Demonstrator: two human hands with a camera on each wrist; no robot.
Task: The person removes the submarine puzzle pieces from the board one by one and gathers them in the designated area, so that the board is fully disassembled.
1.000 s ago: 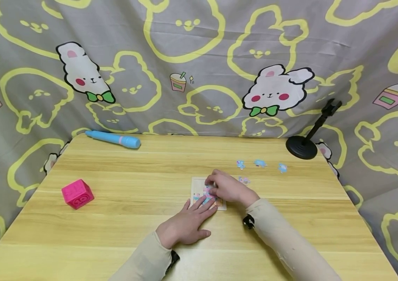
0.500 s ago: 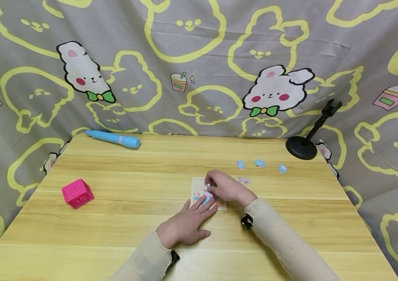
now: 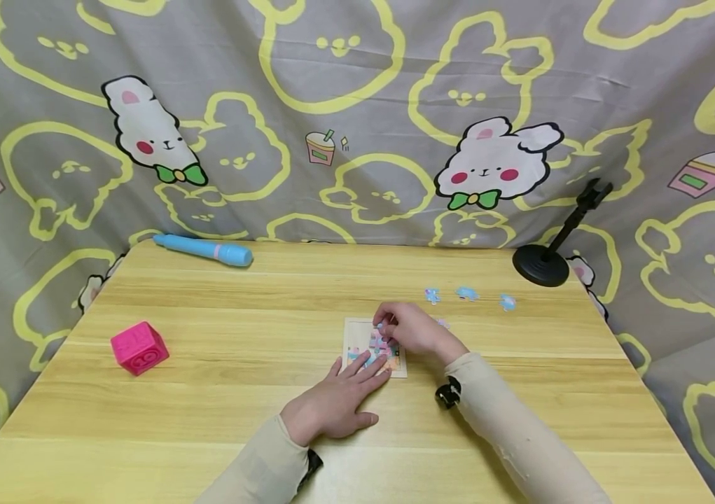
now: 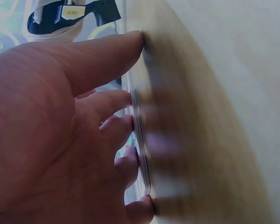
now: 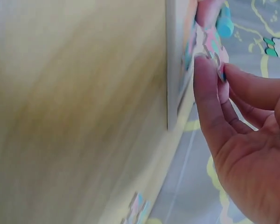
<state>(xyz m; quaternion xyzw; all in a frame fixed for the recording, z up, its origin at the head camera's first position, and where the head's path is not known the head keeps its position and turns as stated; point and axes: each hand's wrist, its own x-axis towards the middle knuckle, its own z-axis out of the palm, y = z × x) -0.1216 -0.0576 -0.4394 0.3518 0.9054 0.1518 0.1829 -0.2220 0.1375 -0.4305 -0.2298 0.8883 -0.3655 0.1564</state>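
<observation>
I saw the right hand (image 3: 417, 330) pinch a pink-and-blue jigsaw section (image 5: 214, 45) over the pale rectangular puzzle tray (image 3: 357, 330); left hand (image 3: 335, 402) rested straight, spread fingers there. Light-blue loose jigsaw pieces (image 3: 467, 292) lay farther right.

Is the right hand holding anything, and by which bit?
The right hand pinches a pink bit of jigsaw by one edge, between thumb and fingers; I can't tell whether it's one piece or several joined.
</observation>
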